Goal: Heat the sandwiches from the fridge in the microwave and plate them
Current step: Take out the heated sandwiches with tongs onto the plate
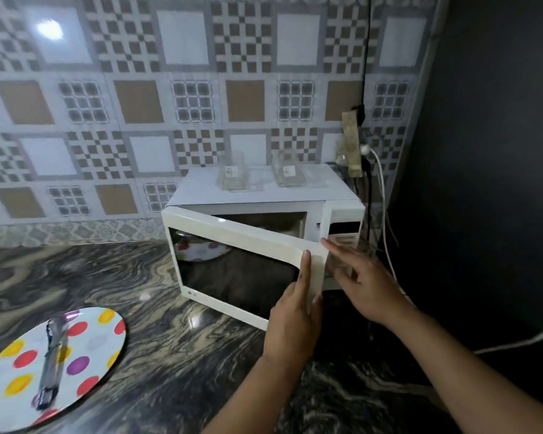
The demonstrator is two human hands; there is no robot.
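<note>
A white microwave (264,189) stands on the dark marbled counter against the tiled wall. Its door (245,242) is partly ajar, hinged at the left. My left hand (295,317) grips the door's right edge, thumb on the front face. My right hand (364,283) hovers just right of the door edge, fingers spread, in front of the control panel (342,236). Through the door glass a polka-dot plate (201,250) shows inside; no sandwich is discernible on it. A second polka-dot plate (85,349) lies at the front left of the counter with a dark wrapper or utensil (52,361) on it.
Two clear plastic containers (232,177) (287,172) sit on top of the microwave. A power strip (353,145) with plugs and cables hangs on the wall right of it; a white cable (386,245) trails down. A dark wall bounds the right side.
</note>
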